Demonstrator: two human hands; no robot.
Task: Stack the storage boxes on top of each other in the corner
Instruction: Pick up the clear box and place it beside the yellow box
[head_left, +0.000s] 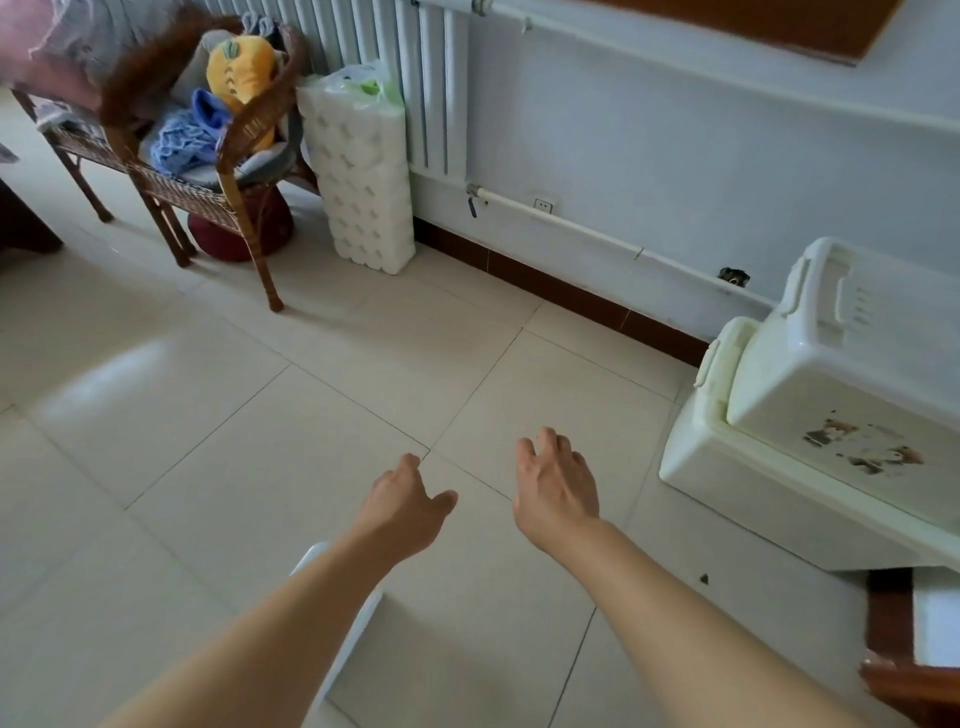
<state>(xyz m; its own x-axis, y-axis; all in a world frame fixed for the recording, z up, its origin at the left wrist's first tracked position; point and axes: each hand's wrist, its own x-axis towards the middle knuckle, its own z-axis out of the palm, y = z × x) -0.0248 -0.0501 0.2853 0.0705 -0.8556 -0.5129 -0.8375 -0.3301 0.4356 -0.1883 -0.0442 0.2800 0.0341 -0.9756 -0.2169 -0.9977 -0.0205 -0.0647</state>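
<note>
Left hand (408, 501), right hand (556, 488) — loosely curled, empty | upper box (852, 364) on lower box (769, 483) — tilted

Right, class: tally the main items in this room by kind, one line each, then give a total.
White plastic storage boxes with clip lids: 2 (upper, lower)
Brown wicker chair: 1
White pack of toilet rolls: 1
Dark red round cushion: 1
Total: 5

Upper storage box (852, 374) and lower storage box (748, 483) are seen as cream-white, w/ brown-grey animal print on upper. Floor tiles (260, 415) are beige; plush toy (240, 67) is yellow-orange.
</note>
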